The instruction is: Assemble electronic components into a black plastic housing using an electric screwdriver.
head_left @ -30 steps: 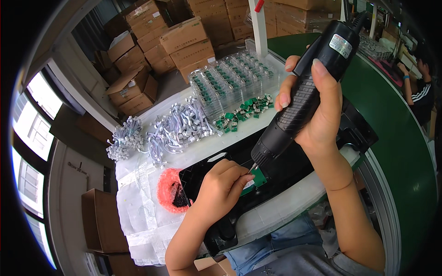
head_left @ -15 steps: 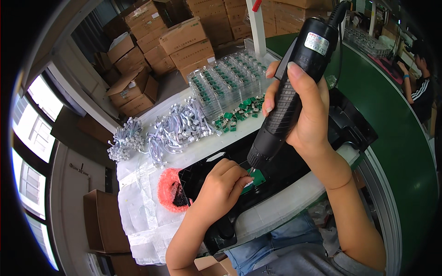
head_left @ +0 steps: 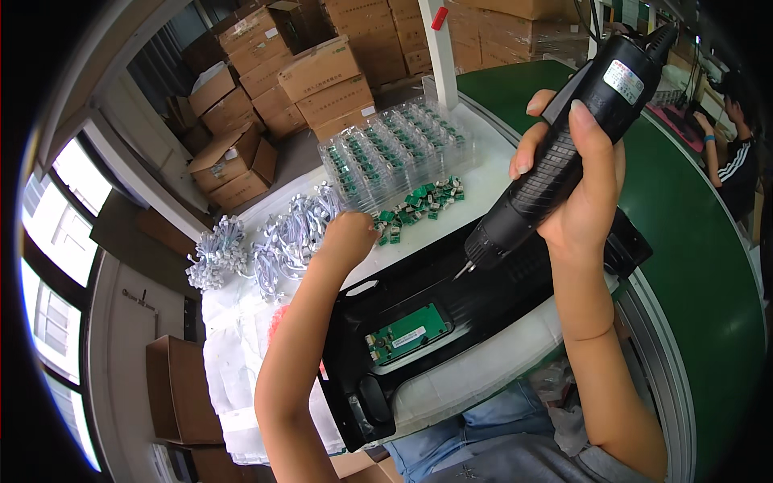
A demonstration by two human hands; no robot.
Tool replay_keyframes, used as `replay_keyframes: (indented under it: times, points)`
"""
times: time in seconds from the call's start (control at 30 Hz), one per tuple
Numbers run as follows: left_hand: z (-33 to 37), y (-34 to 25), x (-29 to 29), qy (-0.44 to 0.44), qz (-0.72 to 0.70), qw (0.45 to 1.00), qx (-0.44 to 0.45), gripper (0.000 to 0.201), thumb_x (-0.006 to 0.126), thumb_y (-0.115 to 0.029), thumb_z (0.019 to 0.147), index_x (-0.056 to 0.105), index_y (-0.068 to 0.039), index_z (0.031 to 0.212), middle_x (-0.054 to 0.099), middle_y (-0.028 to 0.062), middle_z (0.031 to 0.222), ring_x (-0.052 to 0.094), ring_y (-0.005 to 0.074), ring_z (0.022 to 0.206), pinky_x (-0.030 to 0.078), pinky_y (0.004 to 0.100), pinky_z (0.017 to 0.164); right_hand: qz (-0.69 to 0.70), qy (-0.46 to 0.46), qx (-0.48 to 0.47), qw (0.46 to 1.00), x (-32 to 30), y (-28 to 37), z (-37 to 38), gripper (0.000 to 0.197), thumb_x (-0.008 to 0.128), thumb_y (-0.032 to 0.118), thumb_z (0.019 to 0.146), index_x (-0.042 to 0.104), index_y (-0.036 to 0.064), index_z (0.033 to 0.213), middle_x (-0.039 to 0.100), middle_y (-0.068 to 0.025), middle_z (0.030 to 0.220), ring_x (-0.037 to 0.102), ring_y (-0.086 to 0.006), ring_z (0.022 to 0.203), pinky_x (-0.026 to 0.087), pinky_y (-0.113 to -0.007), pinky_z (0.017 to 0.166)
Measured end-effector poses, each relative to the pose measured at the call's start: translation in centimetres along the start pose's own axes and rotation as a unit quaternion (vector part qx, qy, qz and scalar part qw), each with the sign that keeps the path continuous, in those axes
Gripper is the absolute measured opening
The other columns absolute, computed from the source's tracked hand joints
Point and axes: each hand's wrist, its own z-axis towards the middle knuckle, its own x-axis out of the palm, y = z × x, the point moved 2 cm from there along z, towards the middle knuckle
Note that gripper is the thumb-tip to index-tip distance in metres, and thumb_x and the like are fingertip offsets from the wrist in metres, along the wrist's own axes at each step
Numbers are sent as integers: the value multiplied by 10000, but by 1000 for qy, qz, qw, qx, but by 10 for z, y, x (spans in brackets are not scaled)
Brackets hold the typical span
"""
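Note:
My right hand (head_left: 588, 185) is wrapped around a black electric screwdriver (head_left: 547, 165), its bit tilted down toward the left above a long black plastic housing (head_left: 491, 298). A green circuit board (head_left: 409, 332) with a white label lies in a recess of that housing. Beyond the housing, my left hand (head_left: 350, 237) is closed, fingers curled beside a pile of small green circuit boards (head_left: 419, 201) with white connectors. Its fingertips are mostly hidden, so anything between them cannot be made out. Just left of it lies a heap of white-grey cables with connectors (head_left: 282, 241).
Clear plastic trays (head_left: 394, 149) holding green boards stand at the back of the white-covered table (head_left: 233, 346). A smaller cable bundle (head_left: 217, 253) lies far left. Pink wrap (head_left: 276, 322) shows behind my left forearm. A green surface (head_left: 676, 241) runs along the right, with a person (head_left: 734, 153) beyond.
My left hand has left the green board in the housing and moved away to the small boards. The screwdriver has lifted off and shifted right, uncovering the board and the bit.

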Motion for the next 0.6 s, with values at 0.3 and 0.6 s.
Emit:
replay_keyframes:
  times: [0.3, 0.6]
  points:
    - [16, -2, 28, -55, 1, 998, 10, 152, 562, -141, 715, 582, 2, 761, 584, 183, 747, 569, 336, 762, 459, 405, 665, 8, -14, -30, 999, -20, 9, 12, 281, 449, 238, 831, 399, -13, 947, 506, -138, 882, 473, -151, 498, 416, -273, 460]
    - [-9, 5, -6, -129, -69, 988, -58, 132, 547, -78, 721, 574, 19, 805, 574, 188, 688, 572, 315, 669, 459, 375, 624, 28, 21, -31, 999, -19, 8, 7, 304, 446, 260, 837, 404, 1, 992, 509, -137, 897, 480, -157, 528, 409, -274, 473]
